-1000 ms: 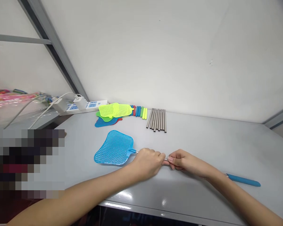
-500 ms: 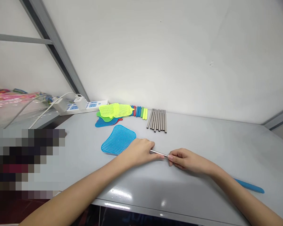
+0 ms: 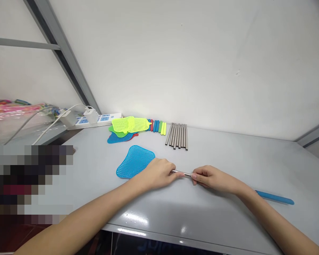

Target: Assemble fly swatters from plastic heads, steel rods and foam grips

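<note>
The left hand (image 3: 161, 173), blue mesh head (image 3: 134, 159) at its ten o'clock, gripped the metal flyswatter shaft (image 3: 186, 174); the right hand (image 3: 212, 177), blue handle (image 3: 275, 197) between its three and four, pinched it.

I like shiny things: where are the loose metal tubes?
In the head view, the loose tubes lie toward the back of the table, just right of the coloured sticks.

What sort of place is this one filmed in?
Probably a work table in a small workshop, though little of the room shows. The signs: metal tubes and short coloured pieces laid out on a grey table, and a power strip near its back left.
</note>
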`<state>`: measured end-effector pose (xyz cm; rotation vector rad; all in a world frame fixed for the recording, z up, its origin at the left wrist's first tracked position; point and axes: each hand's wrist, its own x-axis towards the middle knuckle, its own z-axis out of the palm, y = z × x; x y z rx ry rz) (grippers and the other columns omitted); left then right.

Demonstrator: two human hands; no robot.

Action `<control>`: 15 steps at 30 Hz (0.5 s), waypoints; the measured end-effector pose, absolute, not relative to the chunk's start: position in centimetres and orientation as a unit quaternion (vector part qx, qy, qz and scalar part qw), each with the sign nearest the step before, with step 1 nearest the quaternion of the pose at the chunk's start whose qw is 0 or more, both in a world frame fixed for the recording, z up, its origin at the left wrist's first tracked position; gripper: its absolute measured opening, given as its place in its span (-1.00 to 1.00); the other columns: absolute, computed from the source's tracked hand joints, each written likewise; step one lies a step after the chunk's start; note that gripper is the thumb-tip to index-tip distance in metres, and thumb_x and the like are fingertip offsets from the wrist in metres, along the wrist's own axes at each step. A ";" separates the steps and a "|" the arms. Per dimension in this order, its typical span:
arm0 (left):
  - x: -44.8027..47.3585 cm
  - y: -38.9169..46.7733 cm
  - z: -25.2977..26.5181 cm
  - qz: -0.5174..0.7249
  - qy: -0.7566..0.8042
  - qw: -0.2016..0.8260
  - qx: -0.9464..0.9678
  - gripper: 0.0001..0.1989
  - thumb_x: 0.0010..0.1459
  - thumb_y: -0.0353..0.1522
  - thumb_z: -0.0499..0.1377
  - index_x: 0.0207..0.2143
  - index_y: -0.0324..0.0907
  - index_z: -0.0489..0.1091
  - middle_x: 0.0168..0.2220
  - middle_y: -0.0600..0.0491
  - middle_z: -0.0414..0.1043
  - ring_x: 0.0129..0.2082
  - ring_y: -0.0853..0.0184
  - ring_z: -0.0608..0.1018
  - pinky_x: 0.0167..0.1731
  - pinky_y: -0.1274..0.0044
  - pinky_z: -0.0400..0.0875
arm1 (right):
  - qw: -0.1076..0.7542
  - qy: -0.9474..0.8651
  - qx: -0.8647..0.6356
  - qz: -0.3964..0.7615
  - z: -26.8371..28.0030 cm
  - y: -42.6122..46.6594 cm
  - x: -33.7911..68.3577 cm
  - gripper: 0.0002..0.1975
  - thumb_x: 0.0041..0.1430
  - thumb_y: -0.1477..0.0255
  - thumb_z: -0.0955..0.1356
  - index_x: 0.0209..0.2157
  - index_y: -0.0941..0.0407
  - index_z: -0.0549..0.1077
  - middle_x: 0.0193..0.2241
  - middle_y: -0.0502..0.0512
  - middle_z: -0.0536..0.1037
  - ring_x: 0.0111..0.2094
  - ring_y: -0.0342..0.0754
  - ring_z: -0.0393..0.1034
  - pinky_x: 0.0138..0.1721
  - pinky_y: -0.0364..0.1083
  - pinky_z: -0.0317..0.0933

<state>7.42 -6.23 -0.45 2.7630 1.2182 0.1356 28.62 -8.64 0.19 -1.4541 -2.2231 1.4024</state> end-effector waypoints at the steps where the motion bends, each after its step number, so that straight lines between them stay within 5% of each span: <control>1: 7.4 -6.2 -0.5 0.047 0.402 0.055 0.913 -0.44 0.14 -0.05 -0.22 -0.55 -0.23 0.36 -0.62 -0.01 0.35 -0.59 0.34 0.38 -0.59 0.56 0.07 | 0.075 -0.736 -0.483 0.468 0.2 -8.6 28.6 -0.62 0.14 0.19 0.13 -0.47 0.18 0.35 -0.67 -0.09 0.08 -0.63 -0.25 -0.08 -0.63 -0.23 -0.15; 7: 7.6 -6.8 -0.7 0.070 0.394 0.010 0.916 -0.49 0.14 -0.07 -0.19 -0.53 -0.22 0.33 -0.57 0.01 0.40 -0.57 0.34 0.42 -0.58 0.57 0.06 | 0.110 -0.639 -0.458 0.608 -0.1 -8.6 28.7 -0.65 0.10 0.21 0.18 -0.55 0.21 0.28 -0.69 -0.12 0.04 -0.68 -0.30 -0.16 -0.69 -0.24 -0.24; 15: 7.9 -7.7 -1.1 0.090 0.368 -0.035 0.925 -0.50 0.13 -0.06 -0.17 -0.57 -0.21 0.30 -0.61 0.04 0.39 -0.61 0.35 0.42 -0.64 0.58 0.01 | 0.054 -0.451 -0.424 0.784 -0.7 -8.5 28.8 -0.74 0.08 0.29 0.23 -0.56 0.18 0.21 -0.75 -0.19 -0.08 -0.74 -0.33 -0.32 -0.79 -0.28 -0.42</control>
